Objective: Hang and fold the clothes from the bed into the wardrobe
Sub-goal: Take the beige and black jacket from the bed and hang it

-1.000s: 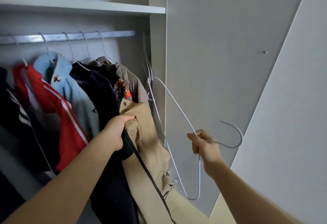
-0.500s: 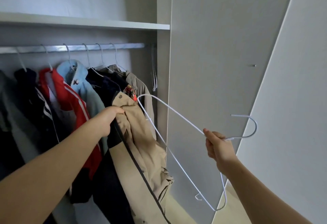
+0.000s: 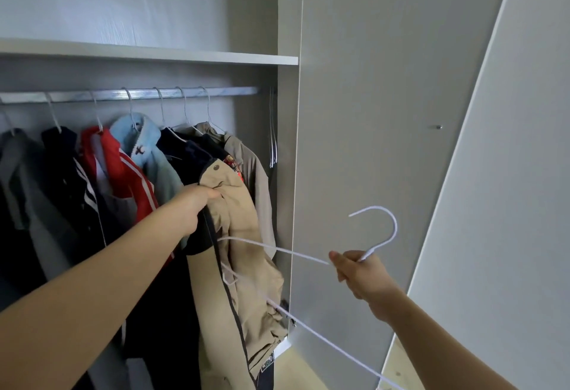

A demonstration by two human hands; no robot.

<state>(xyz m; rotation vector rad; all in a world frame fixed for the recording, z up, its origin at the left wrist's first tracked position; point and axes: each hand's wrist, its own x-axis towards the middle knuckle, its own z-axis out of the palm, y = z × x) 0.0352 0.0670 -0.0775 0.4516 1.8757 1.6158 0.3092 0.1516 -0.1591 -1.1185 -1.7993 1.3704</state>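
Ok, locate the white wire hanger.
Head view, lower right: the right hand grips the white wire hanger at its neck, its far end crossing the tan jacket the left hand holds.

The right hand [image 3: 361, 269] has swung its white hanger [image 3: 303, 255] toward eight o'clock, the tip now seemingly across the beige jacket [image 3: 243, 220].

Jacket [image 3: 243, 235] left of hanger [image 3: 382, 229]

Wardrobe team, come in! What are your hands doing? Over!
Left hand grips tan jacket. Right hand holds white hanger, hook up, off the rail. Hung clothes crowd the rail; free stretch at its right end.
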